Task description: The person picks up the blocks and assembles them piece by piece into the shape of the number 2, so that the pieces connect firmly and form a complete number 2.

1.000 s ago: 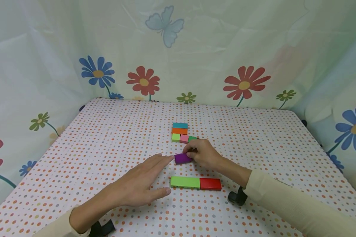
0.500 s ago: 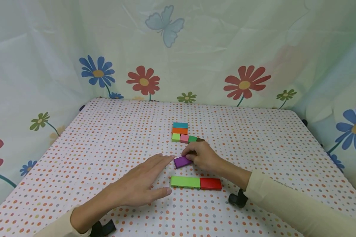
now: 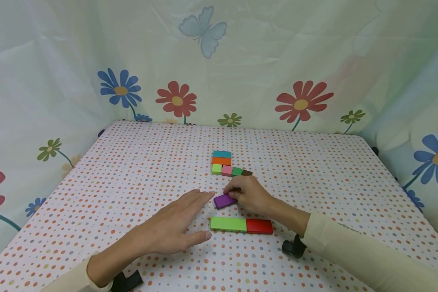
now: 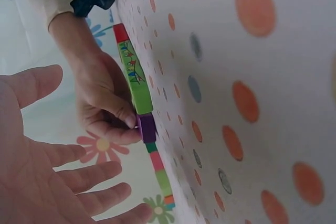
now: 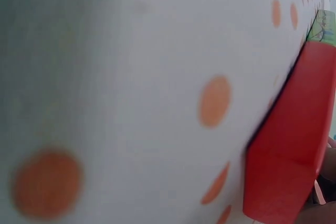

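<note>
While the right hand (image 3: pixel 250 195) pinches the purple block (image 3: pixel 223 201) by its right end, the left hand (image 3: pixel 177 225) sits just left, fingers straight. Purple block lies between near lime block (image 3: pixel 228 224) and far pink block (image 3: pixel 226 170)

The left hand (image 3: pixel 179 224) blocks the left approach to the purple block (image 3: pixel 222 201), the right hand (image 3: pixel 251 195) its right. Nearer me, green (image 3: pixel 228 224) and red bars (image 3: pixel 259 226) bar the way, with a narrow strip between; beyond sit the cubes (image 3: pixel 226 170). Either side, the table (image 3: pixel 314 166) offers broad passage.
</note>
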Demonstrator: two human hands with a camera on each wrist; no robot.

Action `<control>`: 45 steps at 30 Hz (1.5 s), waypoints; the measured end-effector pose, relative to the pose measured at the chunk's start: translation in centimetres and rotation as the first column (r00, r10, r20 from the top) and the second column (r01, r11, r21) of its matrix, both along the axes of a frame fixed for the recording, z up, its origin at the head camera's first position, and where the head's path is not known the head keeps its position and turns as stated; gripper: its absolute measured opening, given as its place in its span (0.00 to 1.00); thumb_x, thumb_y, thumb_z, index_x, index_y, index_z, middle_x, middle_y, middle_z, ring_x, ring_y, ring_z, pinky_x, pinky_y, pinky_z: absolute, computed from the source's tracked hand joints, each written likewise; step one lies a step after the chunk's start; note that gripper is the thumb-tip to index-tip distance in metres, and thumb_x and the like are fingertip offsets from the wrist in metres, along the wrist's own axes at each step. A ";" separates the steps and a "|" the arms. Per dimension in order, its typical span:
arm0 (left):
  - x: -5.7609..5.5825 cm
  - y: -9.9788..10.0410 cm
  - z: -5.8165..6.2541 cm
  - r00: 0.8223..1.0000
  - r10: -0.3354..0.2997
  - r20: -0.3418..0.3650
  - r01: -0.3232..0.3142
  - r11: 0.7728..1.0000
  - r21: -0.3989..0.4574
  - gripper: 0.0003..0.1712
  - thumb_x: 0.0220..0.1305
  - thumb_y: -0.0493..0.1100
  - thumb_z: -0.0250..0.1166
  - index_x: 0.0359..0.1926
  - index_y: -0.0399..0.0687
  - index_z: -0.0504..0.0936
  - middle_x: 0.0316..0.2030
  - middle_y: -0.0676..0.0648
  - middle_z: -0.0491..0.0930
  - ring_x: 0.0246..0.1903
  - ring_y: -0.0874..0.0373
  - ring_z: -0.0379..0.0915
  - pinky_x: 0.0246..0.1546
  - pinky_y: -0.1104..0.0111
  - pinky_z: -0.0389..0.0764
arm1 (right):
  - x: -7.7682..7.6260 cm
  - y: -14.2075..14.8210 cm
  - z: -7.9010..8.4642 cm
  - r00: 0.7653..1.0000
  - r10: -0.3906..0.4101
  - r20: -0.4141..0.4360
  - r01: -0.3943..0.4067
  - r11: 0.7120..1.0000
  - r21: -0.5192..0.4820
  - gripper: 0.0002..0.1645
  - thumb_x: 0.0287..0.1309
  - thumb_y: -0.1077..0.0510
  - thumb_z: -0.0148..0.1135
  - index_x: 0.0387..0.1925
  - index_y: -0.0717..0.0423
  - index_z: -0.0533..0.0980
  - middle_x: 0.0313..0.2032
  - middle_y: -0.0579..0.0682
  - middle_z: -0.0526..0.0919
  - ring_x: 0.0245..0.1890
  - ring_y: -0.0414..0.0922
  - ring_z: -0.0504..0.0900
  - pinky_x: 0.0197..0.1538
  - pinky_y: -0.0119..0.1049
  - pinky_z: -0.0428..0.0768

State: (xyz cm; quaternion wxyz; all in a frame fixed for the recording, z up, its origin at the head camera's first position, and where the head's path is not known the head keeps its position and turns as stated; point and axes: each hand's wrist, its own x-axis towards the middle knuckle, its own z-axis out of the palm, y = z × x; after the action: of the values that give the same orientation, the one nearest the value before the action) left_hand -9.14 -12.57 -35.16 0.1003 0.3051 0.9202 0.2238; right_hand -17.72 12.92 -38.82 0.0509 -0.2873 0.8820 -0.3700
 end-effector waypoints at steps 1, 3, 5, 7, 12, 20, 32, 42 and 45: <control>0.0 0.0 0.0 1.000 0.000 0.002 0.000 1.000 0.000 0.49 0.67 0.67 0.61 0.81 0.64 0.49 0.78 0.51 0.55 0.77 0.55 0.46 0.71 0.48 0.61 | 0.0 0.0 -0.1 1.000 0.004 0.003 -0.004 1.000 -0.002 0.12 0.63 0.72 0.63 0.39 0.56 0.87 0.38 0.44 0.86 0.42 0.41 0.80 0.47 0.33 0.82; 0.0 0.0 0.1 1.000 0.001 0.004 -0.001 1.000 0.000 0.49 0.67 0.67 0.61 0.81 0.65 0.48 0.78 0.51 0.54 0.78 0.55 0.45 0.72 0.47 0.60 | 0.1 0.0 -0.1 1.000 0.012 0.010 -0.012 1.000 -0.009 0.12 0.63 0.73 0.63 0.39 0.56 0.87 0.38 0.44 0.86 0.42 0.42 0.80 0.46 0.33 0.82; 0.0 0.0 0.1 1.000 0.000 0.006 0.000 1.000 0.001 0.49 0.67 0.67 0.61 0.81 0.65 0.48 0.78 0.50 0.54 0.78 0.54 0.45 0.72 0.47 0.60 | 0.2 0.0 -0.2 1.000 0.017 0.014 -0.017 1.000 -0.012 0.13 0.63 0.73 0.63 0.39 0.55 0.87 0.38 0.44 0.86 0.42 0.41 0.80 0.46 0.32 0.82; 0.0 0.0 0.1 1.000 -0.001 -0.001 0.001 1.000 -0.002 0.49 0.67 0.66 0.61 0.81 0.65 0.48 0.78 0.50 0.54 0.78 0.55 0.45 0.72 0.48 0.60 | 0.2 -0.1 -0.2 1.000 0.020 0.008 -0.020 1.000 -0.009 0.13 0.63 0.73 0.63 0.38 0.55 0.87 0.38 0.43 0.86 0.42 0.41 0.80 0.45 0.32 0.82; 0.0 0.0 0.1 1.000 -0.003 -0.015 0.003 1.000 -0.008 0.49 0.67 0.66 0.61 0.81 0.64 0.49 0.78 0.52 0.55 0.77 0.56 0.46 0.72 0.50 0.60 | 0.2 0.0 -0.2 1.000 0.013 -0.006 -0.013 1.000 0.013 0.13 0.63 0.72 0.64 0.37 0.54 0.87 0.37 0.43 0.86 0.42 0.41 0.79 0.45 0.32 0.81; 0.1 -0.1 0.1 1.000 0.002 -0.010 -0.002 1.000 -0.006 0.49 0.67 0.66 0.61 0.81 0.65 0.49 0.78 0.53 0.54 0.77 0.57 0.46 0.72 0.50 0.61 | 0.4 -0.1 -0.3 0.999 0.037 -0.020 -0.036 0.999 0.033 0.13 0.62 0.72 0.64 0.37 0.53 0.88 0.38 0.42 0.87 0.44 0.41 0.80 0.48 0.33 0.82; 0.2 -0.1 0.1 1.000 0.005 0.012 -0.005 1.000 -0.006 0.49 0.67 0.67 0.60 0.81 0.66 0.49 0.78 0.51 0.54 0.77 0.55 0.45 0.72 0.49 0.61 | 0.6 -0.2 -0.2 0.996 0.077 -0.047 -0.077 0.997 0.017 0.13 0.62 0.73 0.64 0.37 0.56 0.88 0.38 0.43 0.87 0.45 0.42 0.81 0.47 0.31 0.82; 0.2 0.0 0.1 1.000 -0.004 -0.017 0.004 1.000 -0.002 0.49 0.67 0.66 0.61 0.81 0.66 0.49 0.77 0.54 0.55 0.77 0.57 0.48 0.72 0.51 0.62 | 0.9 -0.3 0.0 0.993 0.099 -0.057 -0.098 0.995 0.014 0.14 0.62 0.74 0.63 0.36 0.55 0.88 0.38 0.43 0.87 0.45 0.42 0.81 0.48 0.32 0.82; 0.2 0.0 0.1 0.999 -0.013 -0.031 0.013 1.000 -0.002 0.49 0.67 0.67 0.61 0.81 0.66 0.48 0.77 0.55 0.55 0.76 0.59 0.48 0.72 0.53 0.62 | 0.9 -0.3 0.0 0.993 0.103 -0.065 -0.102 0.995 0.013 0.14 0.62 0.74 0.62 0.37 0.56 0.88 0.38 0.43 0.88 0.45 0.42 0.81 0.49 0.33 0.82</control>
State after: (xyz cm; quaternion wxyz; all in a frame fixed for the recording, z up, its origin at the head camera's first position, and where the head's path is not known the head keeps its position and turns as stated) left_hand -8.98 -12.54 -35.10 0.0874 0.3144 0.9199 0.2176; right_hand -16.78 12.61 -38.84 0.0424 -0.3440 0.8690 -0.3530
